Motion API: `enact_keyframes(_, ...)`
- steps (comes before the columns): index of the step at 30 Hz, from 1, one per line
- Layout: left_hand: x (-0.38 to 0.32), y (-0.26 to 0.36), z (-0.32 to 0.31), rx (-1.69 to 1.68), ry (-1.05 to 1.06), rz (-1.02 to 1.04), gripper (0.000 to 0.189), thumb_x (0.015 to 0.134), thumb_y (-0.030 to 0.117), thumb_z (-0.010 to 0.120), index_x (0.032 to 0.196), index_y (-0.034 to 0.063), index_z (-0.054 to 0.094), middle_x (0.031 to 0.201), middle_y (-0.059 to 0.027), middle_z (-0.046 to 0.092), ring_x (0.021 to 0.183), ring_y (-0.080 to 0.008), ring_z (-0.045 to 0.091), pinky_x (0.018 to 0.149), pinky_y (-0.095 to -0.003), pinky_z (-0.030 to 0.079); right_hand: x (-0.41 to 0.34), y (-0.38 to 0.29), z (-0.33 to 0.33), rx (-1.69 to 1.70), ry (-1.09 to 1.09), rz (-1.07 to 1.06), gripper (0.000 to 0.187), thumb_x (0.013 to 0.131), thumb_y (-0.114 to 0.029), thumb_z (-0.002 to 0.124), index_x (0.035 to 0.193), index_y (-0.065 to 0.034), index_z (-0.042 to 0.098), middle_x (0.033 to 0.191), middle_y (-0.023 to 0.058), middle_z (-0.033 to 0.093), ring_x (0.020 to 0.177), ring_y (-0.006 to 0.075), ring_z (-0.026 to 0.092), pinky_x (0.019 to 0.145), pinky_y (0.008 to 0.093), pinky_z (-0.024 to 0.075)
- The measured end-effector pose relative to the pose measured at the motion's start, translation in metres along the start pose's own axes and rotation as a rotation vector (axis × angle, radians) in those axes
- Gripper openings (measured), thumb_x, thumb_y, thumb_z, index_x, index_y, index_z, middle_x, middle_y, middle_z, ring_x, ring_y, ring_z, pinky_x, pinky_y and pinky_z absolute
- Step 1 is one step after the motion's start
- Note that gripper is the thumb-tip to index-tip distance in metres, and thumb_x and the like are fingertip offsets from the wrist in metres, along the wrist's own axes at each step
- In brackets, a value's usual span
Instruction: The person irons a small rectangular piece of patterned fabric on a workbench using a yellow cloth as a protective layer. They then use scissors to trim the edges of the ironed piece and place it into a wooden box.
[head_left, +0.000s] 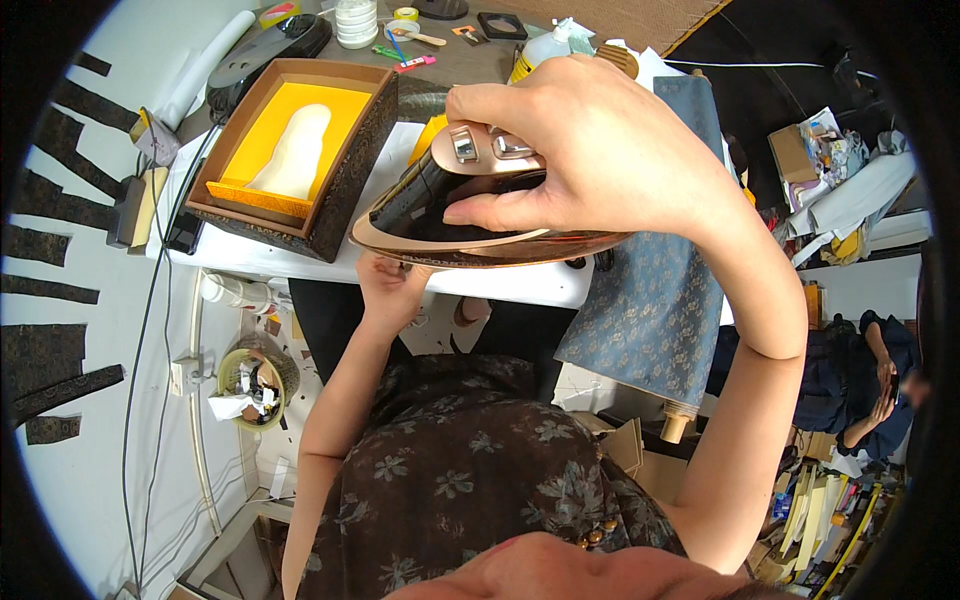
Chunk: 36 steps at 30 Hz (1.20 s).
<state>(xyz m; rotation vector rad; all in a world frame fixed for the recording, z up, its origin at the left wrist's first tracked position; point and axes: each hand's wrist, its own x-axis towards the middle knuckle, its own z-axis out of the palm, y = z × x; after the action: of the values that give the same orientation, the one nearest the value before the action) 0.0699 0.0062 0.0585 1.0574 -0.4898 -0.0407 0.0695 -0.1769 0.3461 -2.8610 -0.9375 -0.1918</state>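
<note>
My right hand (600, 150) grips a copper-coloured Flyco clothes iron (517, 251) by its handle, beside two silver buttons. The iron is above the front edge of the table, its pointed end toward the left. My left hand (394, 292) is just below that end; its fingertips are hidden, so its contact with the iron is unclear. Left of the iron stands a brown patterned box (352, 142) with a yellow lining. A cream, rounded shape (300, 154) lies inside it. To the right, blue floral fabric (637, 322) hangs over the table edge from a roll.
White sheeting (510, 283) covers the table front. A bottle (544, 52), a brush (420, 36) and markers lie at the back. Black cables (154, 277) run down the left. A waste basket (259, 382) stands on the floor. At far right another person's hands (885, 390) hold a dark object.
</note>
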Motion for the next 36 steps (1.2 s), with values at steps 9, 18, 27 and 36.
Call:
enact_keyframes(9, -0.001, -0.005, -0.006, 0.032, -0.046, -0.038, 0.044, 0.090, -0.004, 0.074, 0.131, -0.0025, 0.056, 0.127, -0.0106, 0.066, 0.113, -0.0169, 0.065, 0.098, -0.0322, 0.052, 0.000, -0.001, 0.000, -0.029, 0.005, -0.007, 0.042, 0.080, -0.040, 0.079, 0.096, -0.0024, 0.070, 0.082, 0.0195, 0.071, 0.084, 0.0404, 0.071, 0.075, 0.0488, 0.0571)
enact_keyframes(18, -0.032, 0.008, -0.021, 0.005, 0.467, -0.162, 0.015, 0.102, 0.021, 0.055, 0.101, 0.0064, 0.059, 0.089, -0.0089, 0.065, 0.079, -0.0122, 0.060, 0.076, -0.0229, 0.046, -0.002, -0.001, 0.000, -0.015, 0.013, -0.003, 0.042, 0.080, -0.039, 0.080, 0.098, -0.0030, 0.070, 0.083, 0.0193, 0.071, 0.084, 0.0397, 0.071, 0.074, 0.0487, 0.0571)
enact_keyframes(27, -0.007, 0.014, -0.041, -0.588, -0.083, -1.340, 0.100, 0.098, 0.078, 0.019, 0.090, -0.0078, 0.069, 0.087, -0.0280, 0.074, 0.067, -0.0275, 0.074, 0.062, -0.0327, 0.063, -0.005, -0.009, -0.002, -0.038, -0.020, 0.009, 0.038, 0.080, -0.039, 0.080, 0.096, -0.0057, 0.070, 0.074, 0.0168, 0.070, 0.076, 0.0393, 0.071, 0.069, 0.0484, 0.0574)
enact_keyframes(36, 0.002, 0.048, -0.013, -0.515, 0.062, -1.012, 0.047, 0.105, 0.030, 0.055, 0.137, -0.0043, 0.051, 0.124, -0.0214, 0.069, 0.108, -0.0317, 0.072, 0.097, -0.0444, 0.059, -0.045, 0.011, -0.034, 0.177, 0.175, -0.026, 0.053, 0.075, -0.043, 0.091, 0.101, -0.0031, 0.069, 0.078, 0.0059, 0.069, 0.071, 0.0185, 0.070, 0.065, 0.0318, 0.0530)
